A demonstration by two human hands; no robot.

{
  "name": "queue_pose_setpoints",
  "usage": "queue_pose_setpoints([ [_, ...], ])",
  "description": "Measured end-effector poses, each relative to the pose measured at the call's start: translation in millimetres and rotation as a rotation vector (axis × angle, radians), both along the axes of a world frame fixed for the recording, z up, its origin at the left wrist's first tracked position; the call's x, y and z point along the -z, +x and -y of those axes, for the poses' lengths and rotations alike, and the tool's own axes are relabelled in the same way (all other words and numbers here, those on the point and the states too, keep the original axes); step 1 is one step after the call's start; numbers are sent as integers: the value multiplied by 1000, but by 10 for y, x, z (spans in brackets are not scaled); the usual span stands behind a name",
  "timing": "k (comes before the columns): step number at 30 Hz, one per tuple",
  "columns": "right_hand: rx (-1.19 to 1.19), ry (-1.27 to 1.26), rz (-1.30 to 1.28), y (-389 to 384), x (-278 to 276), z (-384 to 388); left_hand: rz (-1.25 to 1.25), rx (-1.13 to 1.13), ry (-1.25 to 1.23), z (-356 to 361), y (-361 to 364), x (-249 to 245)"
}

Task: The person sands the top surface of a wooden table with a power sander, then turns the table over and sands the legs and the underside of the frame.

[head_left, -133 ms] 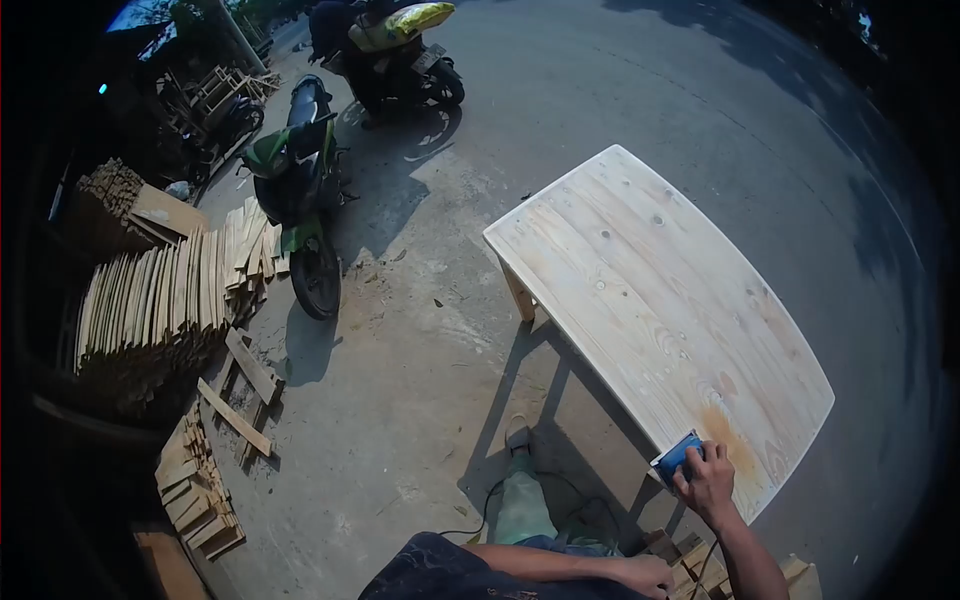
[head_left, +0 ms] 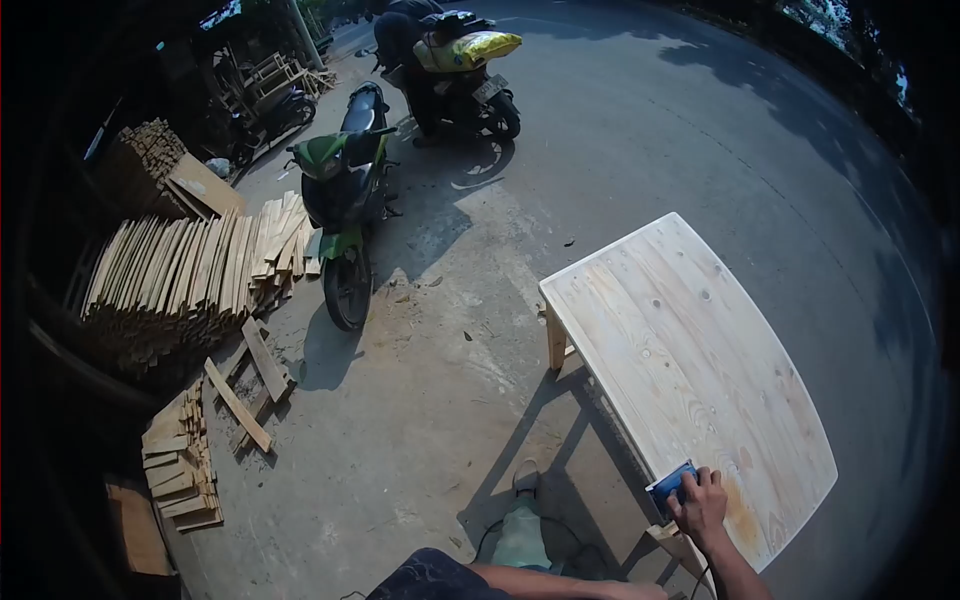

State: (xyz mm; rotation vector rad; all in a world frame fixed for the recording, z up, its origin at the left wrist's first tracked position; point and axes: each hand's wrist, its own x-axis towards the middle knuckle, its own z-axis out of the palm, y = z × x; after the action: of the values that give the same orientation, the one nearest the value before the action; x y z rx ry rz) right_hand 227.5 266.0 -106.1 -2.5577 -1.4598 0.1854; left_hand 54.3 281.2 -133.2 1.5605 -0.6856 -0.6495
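Note:
My right hand (head_left: 700,502) is closed around a blue electric sander (head_left: 674,481) at the near left edge of a pale wooden tabletop (head_left: 690,340). The sander's flat base lies against the wood, partly past the edge. Just right of the hand, an orange-brown patch (head_left: 740,515) marks the boards, which also show knots and grain. My left forearm crosses low in front of my body. Only part of my left hand (head_left: 636,592) shows at the bottom edge, away from the tabletop, with its fingers cut off from view.
A cord (head_left: 575,530) loops on the ground by my foot (head_left: 525,478). A green-black motorbike (head_left: 345,185) stands ahead left. Behind it, a person (head_left: 400,60) is beside another motorbike (head_left: 485,105) carrying a yellow sack (head_left: 470,50). Stacked wood slats (head_left: 180,265) and loose planks (head_left: 240,405) lie left.
The camera view has tilted up, so the tabletop sits lower in it and my left hand is more cut off. My right hand stays on the sander at the tabletop's edge.

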Motion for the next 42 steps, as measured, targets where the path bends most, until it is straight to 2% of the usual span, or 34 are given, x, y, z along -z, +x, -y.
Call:
queue_pose_setpoints([
  [3,-20,23,13,124,41,-880,44,-211,78,-624,76,113],
  [6,-19,-4,-11,138,0,-1610,51,-429,37,-851,-14,153],
  [11,-25,-103,7,274,-25,-2760,-51,-441,6,-1712,-121,-98],
  [15,-56,-57,66,357,28,-3490,-96,-501,6,-2070,-155,-83],
  [19,-74,-79,75,367,39,-4152,-212,-453,16,-2509,-129,-192],
  [22,-101,-71,73,371,58,-4656,-286,-562,5,-2698,-166,-183],
  [24,-109,-78,62,356,44,-4963,-213,-721,-12,-2790,-190,-186],
  [28,-123,-79,35,415,77,-5529,-237,-764,70,-2920,-139,-120],
  [32,-127,-54,49,324,84,-5488,-317,-779,22,-2928,-228,-144],
  [34,-121,-80,32,258,60,-5211,-259,-838,-8,-2790,-275,-73],
  [38,-138,-72,49,211,62,-4328,-329,-633,96,-2465,-186,-333],
  [42,-92,-73,27,89,64,-3261,-230,-493,126,-1848,-116,-388],
])
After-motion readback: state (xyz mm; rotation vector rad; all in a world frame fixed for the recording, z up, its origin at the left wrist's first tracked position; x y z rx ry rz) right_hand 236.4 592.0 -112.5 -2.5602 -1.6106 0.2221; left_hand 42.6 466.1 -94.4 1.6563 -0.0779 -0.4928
